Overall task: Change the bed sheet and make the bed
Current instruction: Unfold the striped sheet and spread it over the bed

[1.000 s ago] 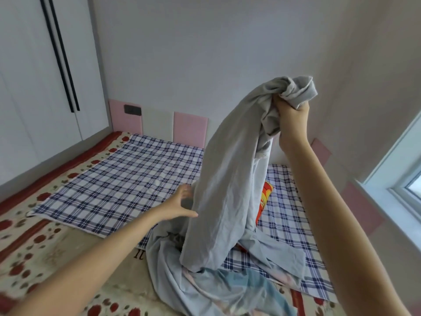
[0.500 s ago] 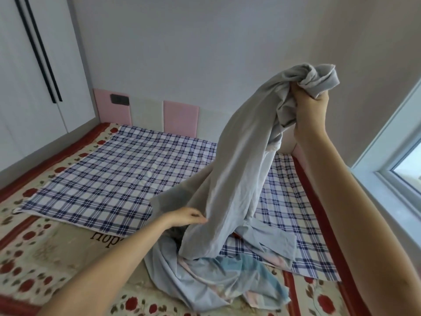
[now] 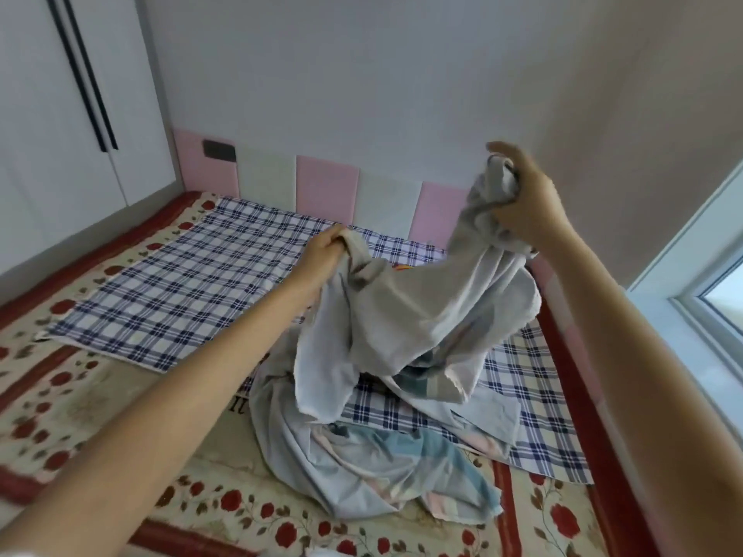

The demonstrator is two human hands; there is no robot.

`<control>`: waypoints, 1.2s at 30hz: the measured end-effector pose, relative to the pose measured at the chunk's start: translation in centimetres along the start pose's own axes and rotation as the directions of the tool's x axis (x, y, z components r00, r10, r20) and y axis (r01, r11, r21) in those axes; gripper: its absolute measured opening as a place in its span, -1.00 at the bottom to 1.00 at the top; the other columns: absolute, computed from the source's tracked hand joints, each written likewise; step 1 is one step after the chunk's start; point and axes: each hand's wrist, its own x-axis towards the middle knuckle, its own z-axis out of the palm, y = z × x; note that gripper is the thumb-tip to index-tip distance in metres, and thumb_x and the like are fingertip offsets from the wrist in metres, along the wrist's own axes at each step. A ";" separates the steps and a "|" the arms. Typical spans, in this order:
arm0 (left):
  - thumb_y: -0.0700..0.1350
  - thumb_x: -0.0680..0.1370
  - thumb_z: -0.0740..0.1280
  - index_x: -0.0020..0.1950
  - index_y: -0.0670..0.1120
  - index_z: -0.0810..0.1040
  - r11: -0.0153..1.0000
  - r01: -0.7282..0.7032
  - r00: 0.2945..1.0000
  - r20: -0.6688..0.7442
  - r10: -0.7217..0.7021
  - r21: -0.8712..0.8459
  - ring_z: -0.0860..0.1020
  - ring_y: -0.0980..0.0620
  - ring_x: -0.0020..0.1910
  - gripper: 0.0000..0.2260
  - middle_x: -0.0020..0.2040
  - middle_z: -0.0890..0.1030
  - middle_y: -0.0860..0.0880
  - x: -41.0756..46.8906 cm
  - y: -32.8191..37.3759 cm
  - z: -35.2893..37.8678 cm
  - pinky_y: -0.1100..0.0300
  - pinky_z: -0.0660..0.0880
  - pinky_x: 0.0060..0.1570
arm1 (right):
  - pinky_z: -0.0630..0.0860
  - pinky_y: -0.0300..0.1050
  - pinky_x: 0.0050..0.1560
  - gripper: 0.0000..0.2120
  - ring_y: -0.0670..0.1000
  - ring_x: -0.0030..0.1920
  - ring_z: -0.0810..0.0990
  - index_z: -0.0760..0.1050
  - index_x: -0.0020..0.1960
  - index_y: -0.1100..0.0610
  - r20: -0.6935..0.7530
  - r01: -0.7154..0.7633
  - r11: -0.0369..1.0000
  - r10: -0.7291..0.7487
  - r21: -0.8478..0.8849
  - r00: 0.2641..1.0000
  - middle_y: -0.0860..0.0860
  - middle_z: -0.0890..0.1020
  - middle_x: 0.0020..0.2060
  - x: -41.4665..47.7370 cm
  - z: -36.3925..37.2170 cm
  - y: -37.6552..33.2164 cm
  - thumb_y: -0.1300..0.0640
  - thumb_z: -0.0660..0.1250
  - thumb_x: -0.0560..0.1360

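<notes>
Brought the right hand (image 3: 526, 207) down, clutching the bunched grey sheet (image 3: 422, 315); raised the left hand (image 3: 321, 255) and gripped another fold of it above the checked sheet (image 3: 181, 283).

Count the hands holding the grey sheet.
2. The left hand grips a fold of the grey sheet mid-view; the right hand clutches its bunched end higher, further right. No others show.

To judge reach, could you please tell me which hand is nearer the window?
Right. The right hand grips the grey sheet just left of the window; the left hand holds it farther left.
</notes>
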 end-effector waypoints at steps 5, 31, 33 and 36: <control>-0.43 0.53 0.10 -0.13 -0.05 0.53 0.958 -0.283 0.957 0.057 0.285 -0.037 0.52 0.22 -0.17 -0.66 -0.18 0.58 0.08 -0.1 8.4 1.3 0.33 0.43 0.00 | 0.35 -0.21 0.17 -0.38 -0.08 0.18 0.48 0.30 0.35 -0.07 0.737 -0.021 0.998 -0.027 0.057 0.675 -0.18 0.46 0.14 -3.2 5.2 -5.2 -0.14 0.45 0.37; -0.11 0.67 0.06 0.26 -0.21 0.46 0.888 0.266 0.962 -0.041 -0.271 0.375 0.53 -0.01 -0.17 -0.70 -0.13 0.56 -0.08 -5.8 -1.1 -6.5 0.22 0.42 -0.22 | 0.39 -0.40 -0.33 -0.84 -0.19 -0.31 0.46 0.52 -0.12 0.19 -0.064 -0.068 0.846 0.120 0.529 0.991 -0.02 0.51 -0.29 1.2 5.3 -3.9 0.30 0.17 0.43; -0.20 0.66 0.07 0.38 -0.21 0.39 0.929 0.170 0.983 0.015 -0.185 0.329 0.49 0.02 0.09 -0.69 0.11 0.54 -0.06 -5.8 1.7 -5.1 0.28 0.39 -0.01 | 0.44 -0.31 -0.18 -0.72 -0.17 -0.20 0.53 0.54 -0.01 0.16 0.044 -0.060 0.836 0.043 0.546 0.998 -0.07 0.59 -0.17 0.3 6.2 -4.1 0.35 0.13 0.40; -0.23 0.65 0.08 0.36 -0.21 0.42 0.944 0.056 0.998 0.000 -0.059 0.325 0.43 0.07 0.10 -0.69 0.14 0.49 -0.05 -7.1 5.3 -4.5 0.30 0.37 -0.05 | 0.40 -0.21 -0.30 -0.60 -0.10 -0.33 0.50 0.50 0.04 0.08 0.429 -0.083 0.802 -0.227 0.592 0.874 -0.25 0.58 -0.30 -2.1 7.8 -6.1 0.26 0.07 0.28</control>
